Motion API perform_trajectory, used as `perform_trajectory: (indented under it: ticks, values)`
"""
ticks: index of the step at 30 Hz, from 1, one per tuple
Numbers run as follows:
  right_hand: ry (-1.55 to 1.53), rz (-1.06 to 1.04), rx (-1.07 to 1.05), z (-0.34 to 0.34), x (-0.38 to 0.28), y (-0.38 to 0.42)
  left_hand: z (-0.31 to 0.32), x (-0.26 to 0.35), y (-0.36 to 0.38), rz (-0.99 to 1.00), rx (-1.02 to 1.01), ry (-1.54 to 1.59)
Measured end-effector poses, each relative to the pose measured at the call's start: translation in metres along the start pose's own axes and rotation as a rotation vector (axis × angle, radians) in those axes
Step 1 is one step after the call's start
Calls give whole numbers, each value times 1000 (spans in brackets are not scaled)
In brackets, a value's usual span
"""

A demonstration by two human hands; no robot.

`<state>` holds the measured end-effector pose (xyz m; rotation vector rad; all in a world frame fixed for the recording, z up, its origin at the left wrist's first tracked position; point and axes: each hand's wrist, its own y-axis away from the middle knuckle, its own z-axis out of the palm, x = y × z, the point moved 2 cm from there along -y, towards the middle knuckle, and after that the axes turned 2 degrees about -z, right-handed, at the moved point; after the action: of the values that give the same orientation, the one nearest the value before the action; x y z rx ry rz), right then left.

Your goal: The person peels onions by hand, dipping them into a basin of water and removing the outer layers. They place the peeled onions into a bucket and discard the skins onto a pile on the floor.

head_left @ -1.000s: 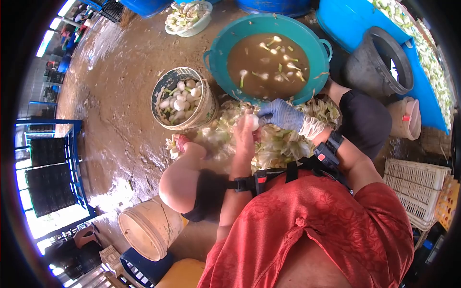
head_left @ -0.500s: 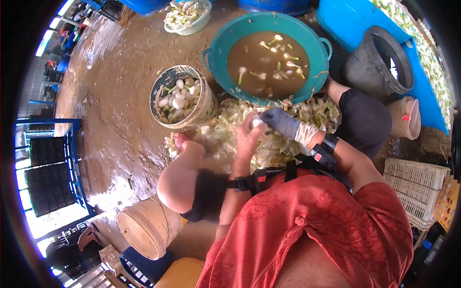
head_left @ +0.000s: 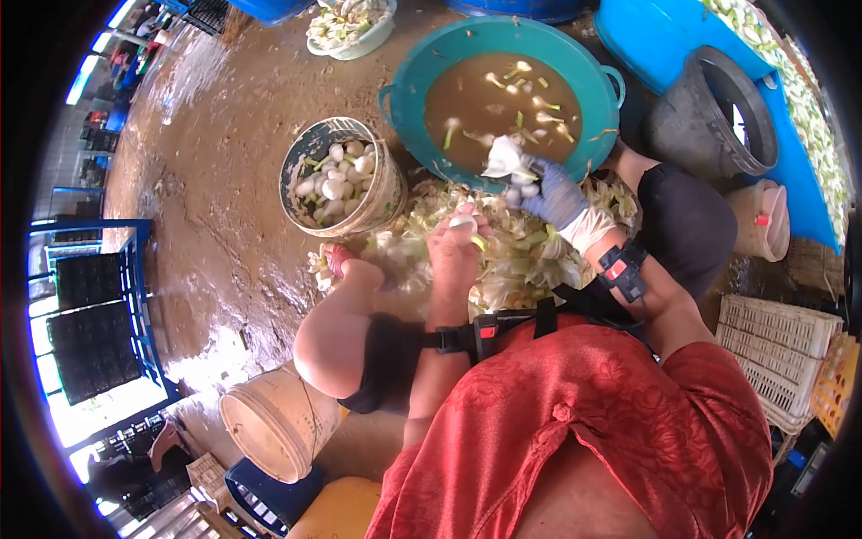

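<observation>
While no writing reads, left hand (head_left: 453,251) gripping white bulb (head_left: 464,222), gloved right hand (head_left: 555,193) clutching peelings (head_left: 505,160).

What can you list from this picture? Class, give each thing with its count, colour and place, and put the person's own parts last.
basin: one, teal, top centre, holding brown water with floating white bulbs
bucket: one, pale with dark inside, left of the hands, filled with white bulbs
peel pile: one, pale green, on the floor under the hands
black tub: one, right of the basin
cream bucket: one, lower left, on its side
white crates: stacked, far right
left hand: bare, grip on a white bulb
right hand: blue glove, holding white peelings by the basin's rim
</observation>
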<state>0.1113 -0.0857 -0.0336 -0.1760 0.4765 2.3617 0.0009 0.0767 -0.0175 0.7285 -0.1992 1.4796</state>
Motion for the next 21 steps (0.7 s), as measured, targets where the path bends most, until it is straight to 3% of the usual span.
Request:
perform_trajectory:
  ticks: [2,4,5,6,7,8,9,11,13,14,16,17,19,21]
  values:
    - [1063,-498,-7,21,-8,13,-12,0,-4,-60,34,62]
    - [1675,-750,-162,19,-9,10,-34,2,-14,-74,57,176]
    - [1355,-139,105,8,-1,3,-34,13,-17,-29,49,227]
    - [1582,-96,-120,9,11,4,-35,27,-22,87,22,416]
    - [1067,304,-134,-28,24,-13,-26,52,-17,192,-7,429]
    - [517,655,-137,-62,37,-29,-11,69,-16,368,202,348]
    - [515,662,-131,-50,30,-32,-5,78,-13,339,226,374]
    - [1775,-62,-264,-1,-3,-51,-11,73,-16,313,344,248]
    - [1896,-78,-25,-21,-28,-94,-29,47,-21,225,296,150]
    - [1924,-198,18,-55,-36,-122,-41,35,-25,179,300,139]
    - [2242,-16,74,-48,-50,-150,-24,34,-22,33,413,99]
    - [2243,-18,70,-51,-50,-161,-22,34,-23,37,414,99]
    - [2691,-34,-92,-60,-44,-180,-23,35,-29,35,445,35]
    - [2641,-36,-12,-91,-37,-202,-29,33,-32,25,460,16]
